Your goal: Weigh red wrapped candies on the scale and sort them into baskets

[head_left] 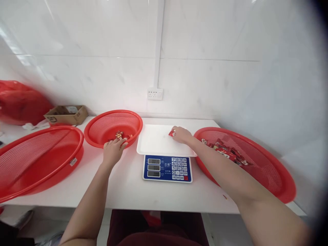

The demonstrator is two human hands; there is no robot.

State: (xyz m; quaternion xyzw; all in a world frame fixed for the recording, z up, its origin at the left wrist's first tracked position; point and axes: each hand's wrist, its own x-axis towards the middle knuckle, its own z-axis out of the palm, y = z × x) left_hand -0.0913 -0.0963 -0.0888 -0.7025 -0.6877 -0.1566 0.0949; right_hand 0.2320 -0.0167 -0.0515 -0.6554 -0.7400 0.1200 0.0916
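Note:
My right hand (181,134) is closed in a pinch on a small red wrapped packet (171,133), over the white tray (151,145) of a digital scale. Below the tray, the scale's blue panel (167,169) has three small displays and a keypad. My left hand (114,150) is closed over the near rim of a round red basket (112,116), its fingertips partly hidden. Inside that basket lie some small red and gold packets (119,135), close to those fingers. Under my right forearm stands a larger red basket (276,171) with a pile of red packets (228,152).
At the left is another red basket (58,160). Behind it are an open cardboard box (68,118) and a red plastic bag (23,102). A tiny scrap (225,197) lies near the white table's front edge. A socket (155,94) is on the wall behind.

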